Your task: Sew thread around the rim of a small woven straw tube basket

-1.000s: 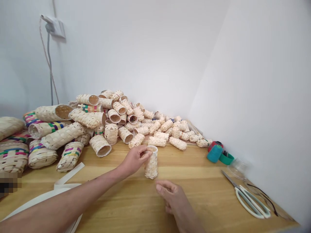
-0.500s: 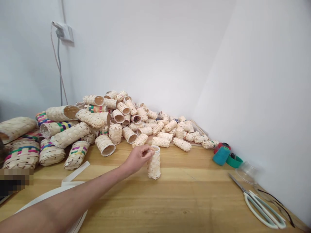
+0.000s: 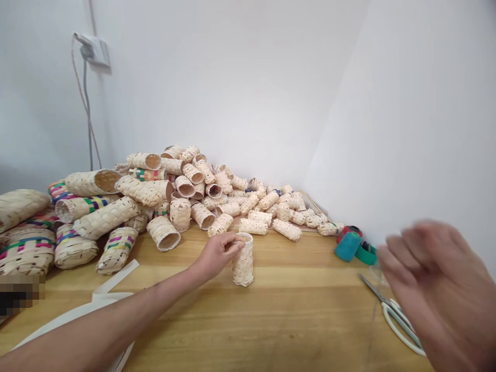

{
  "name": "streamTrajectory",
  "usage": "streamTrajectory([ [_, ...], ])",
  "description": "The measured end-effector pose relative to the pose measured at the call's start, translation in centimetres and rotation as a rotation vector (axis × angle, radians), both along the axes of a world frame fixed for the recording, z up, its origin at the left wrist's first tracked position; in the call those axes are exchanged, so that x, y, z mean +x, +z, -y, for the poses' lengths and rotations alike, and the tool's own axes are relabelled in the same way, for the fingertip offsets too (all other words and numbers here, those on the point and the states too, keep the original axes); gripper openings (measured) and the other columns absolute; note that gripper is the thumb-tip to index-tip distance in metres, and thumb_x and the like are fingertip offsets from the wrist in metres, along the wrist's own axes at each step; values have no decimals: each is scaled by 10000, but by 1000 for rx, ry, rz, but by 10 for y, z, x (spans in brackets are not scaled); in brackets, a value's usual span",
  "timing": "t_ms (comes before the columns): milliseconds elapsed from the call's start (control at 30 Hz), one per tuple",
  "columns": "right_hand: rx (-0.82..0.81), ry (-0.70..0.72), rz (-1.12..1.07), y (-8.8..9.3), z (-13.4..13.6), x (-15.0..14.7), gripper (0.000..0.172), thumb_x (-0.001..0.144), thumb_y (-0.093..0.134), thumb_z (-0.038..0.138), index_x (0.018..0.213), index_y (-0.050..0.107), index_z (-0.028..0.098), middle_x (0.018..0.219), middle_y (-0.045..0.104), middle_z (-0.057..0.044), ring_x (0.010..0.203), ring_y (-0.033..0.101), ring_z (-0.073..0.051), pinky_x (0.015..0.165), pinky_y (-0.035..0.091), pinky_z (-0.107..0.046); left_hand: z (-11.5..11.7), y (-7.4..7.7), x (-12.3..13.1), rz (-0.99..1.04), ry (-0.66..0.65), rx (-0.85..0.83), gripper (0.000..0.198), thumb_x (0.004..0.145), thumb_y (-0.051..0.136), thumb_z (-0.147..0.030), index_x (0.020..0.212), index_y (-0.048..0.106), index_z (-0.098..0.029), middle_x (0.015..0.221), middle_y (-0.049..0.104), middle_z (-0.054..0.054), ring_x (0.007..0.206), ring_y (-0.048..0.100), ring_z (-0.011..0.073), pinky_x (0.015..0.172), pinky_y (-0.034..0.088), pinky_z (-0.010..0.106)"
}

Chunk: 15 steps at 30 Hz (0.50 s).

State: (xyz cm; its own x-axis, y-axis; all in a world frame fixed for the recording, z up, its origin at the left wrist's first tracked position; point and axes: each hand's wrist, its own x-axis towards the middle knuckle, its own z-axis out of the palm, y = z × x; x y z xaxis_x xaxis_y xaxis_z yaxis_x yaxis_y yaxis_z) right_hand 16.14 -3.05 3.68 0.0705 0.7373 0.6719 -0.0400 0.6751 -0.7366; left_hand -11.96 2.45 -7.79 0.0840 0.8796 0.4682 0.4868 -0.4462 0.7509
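While your left hand [image 3: 219,254] is curling over the rim of a pale upright woven bamboo cylinder [image 3: 243,266], its fingertips are pinching the top edge; the cylinder is standing on a honey-coloured wooden table [image 3: 294,315], just in front of a heaped pile of pale woven bamboo tubes [image 3: 201,201]; you are handling something that looks light, thin-walled and slightly springy, so the rim may crush and the mid-wall seems the safer hold; your open right hand [image 3: 436,289] is hovering blurred near white-handled steel scissors [image 3: 399,323], touching nothing visible.
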Motion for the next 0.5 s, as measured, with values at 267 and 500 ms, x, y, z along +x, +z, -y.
streamTrajectory([
  [267,160,42,47,42,-80,-65,164,768,646,344,790,636,182,493,315,78,427,246,-68,415,199,-228,-3,-6,-3,30,18,7,270,826,509,-339,715,634,-127,622,527,-13,587,430,112,541,321,213],
  [500,-317,-138,843,-71,-115,-54,307,827,495,400,861,690,166,512,527,20,517,496,-150,518,396,-261,-4,-8,-5,51,-35,51,271,855,488,-326,872,697,-155,804,675,27,748,581,159,677,431,237],
])
